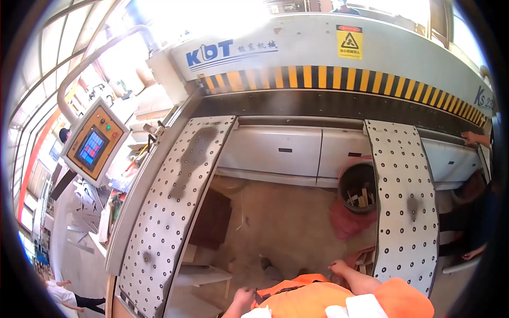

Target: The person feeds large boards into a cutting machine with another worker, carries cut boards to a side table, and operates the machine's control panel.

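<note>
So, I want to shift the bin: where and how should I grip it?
Probably by the picture-left rim of the bin, hooked over from the open floor on that side: its round mouth faces up, while the dotted table hides its right edge. Wood scraps inside may add weight.

Long white dotted table arm (pixel 398 180), level, dark-smudged

The left hand (pixel 245 297) looks blurry — it may touch the orange vest (pixel 302 301). Words on the screen (pixel 91 148) are too tiny to read. The right dotted table (pixel 400 169) hides part of the bucket (pixel 351 177).
</note>
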The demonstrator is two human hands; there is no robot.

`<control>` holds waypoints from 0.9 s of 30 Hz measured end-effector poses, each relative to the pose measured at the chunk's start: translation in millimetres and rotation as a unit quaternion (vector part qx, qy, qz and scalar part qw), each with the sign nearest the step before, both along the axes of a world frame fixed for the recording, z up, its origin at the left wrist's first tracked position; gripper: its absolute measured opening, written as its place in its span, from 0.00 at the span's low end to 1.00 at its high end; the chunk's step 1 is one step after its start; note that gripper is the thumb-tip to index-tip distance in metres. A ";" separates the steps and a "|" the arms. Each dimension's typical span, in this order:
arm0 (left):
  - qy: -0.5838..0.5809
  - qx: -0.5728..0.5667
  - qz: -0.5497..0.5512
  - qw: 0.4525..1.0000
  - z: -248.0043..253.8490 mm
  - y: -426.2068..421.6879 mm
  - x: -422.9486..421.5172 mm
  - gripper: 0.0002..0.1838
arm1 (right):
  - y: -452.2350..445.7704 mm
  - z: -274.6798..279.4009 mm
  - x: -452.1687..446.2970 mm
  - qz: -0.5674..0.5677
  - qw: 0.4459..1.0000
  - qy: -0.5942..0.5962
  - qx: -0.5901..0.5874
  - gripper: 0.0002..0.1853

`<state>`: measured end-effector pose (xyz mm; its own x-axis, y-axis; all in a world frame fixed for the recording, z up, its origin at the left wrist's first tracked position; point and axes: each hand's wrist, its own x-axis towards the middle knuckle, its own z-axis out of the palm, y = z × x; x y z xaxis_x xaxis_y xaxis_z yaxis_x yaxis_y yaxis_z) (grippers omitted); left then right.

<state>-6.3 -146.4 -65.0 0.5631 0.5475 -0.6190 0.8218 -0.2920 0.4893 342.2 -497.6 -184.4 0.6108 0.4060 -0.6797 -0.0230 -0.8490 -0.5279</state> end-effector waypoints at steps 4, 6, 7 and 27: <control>0.005 -0.019 0.044 0.999 -17.1 11.9 2.2 0.21 | -4.5 -6.7 1.8 0.007 1.000 -0.012 -0.017 0.20; 0.008 -0.018 0.046 0.999 -21.4 14.2 4.4 0.22 | -3.7 -5.6 7.2 0.006 0.999 -0.027 -0.025 0.21; 0.013 -0.021 0.055 0.998 -14.0 12.7 9.0 0.22 | 1.3 4.6 10.5 -0.015 0.999 -0.002 -0.032 0.20; -0.027 -0.097 -0.007 0.995 -44.7 197.7 74.3 0.23 | 160.4 71.8 19.3 -0.077 0.996 -0.038 -0.036 0.21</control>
<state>68.0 51.3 -109.7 0.6050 0.4135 -0.6805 0.7893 -0.1991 0.5808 361.5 -337.2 -112.7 0.7124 0.2550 -0.6538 -0.1187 -0.8745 -0.4703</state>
